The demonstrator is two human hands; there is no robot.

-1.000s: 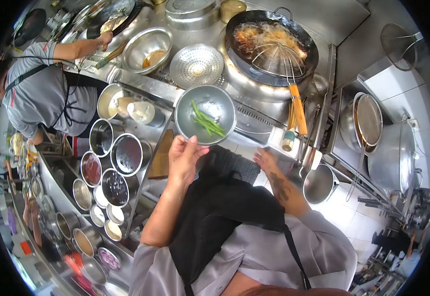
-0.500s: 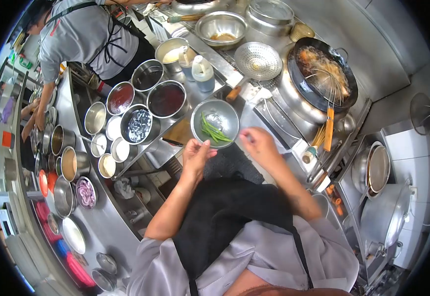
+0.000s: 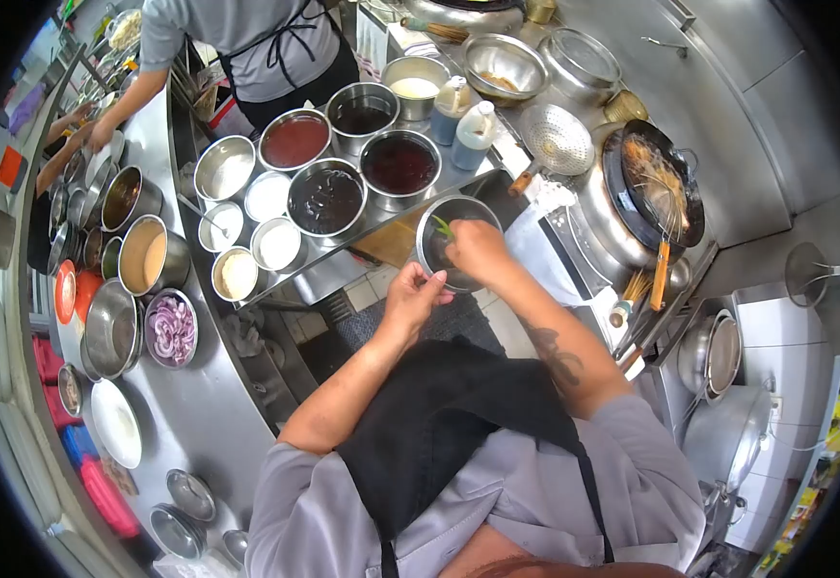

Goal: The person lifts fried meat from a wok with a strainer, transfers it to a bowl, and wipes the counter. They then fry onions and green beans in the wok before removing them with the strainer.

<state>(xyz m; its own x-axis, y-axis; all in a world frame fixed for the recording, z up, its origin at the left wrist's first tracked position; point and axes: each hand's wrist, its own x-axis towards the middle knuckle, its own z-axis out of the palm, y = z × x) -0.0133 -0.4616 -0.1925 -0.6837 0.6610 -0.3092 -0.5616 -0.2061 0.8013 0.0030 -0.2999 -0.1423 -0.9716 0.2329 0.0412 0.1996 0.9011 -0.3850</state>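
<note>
My left hand (image 3: 415,301) grips the near rim of a small steel bowl (image 3: 458,207), which is tilted and held in front of me. My right hand (image 3: 480,252) reaches into the bowl with its fingers closed round some green vegetable strips (image 3: 444,228). Only the tips of the strips show beside the fingers; the others are hidden under the hand. Just beyond the bowl stand pots of dark sauce (image 3: 400,164) and red sauce (image 3: 294,138), and two bottles (image 3: 475,135).
A wok (image 3: 646,183) with frying food and a wire skimmer (image 3: 664,260) stands at the right. A perforated ladle (image 3: 557,138) lies nearer. Sliced onions (image 3: 170,329) and several pots fill the left counter. A co-worker (image 3: 256,48) stands at the upper left.
My right hand has moved left into the bowl and taken hold of green strips. The view has turned, and the bowl and my left hand appear slightly farther right.
</note>
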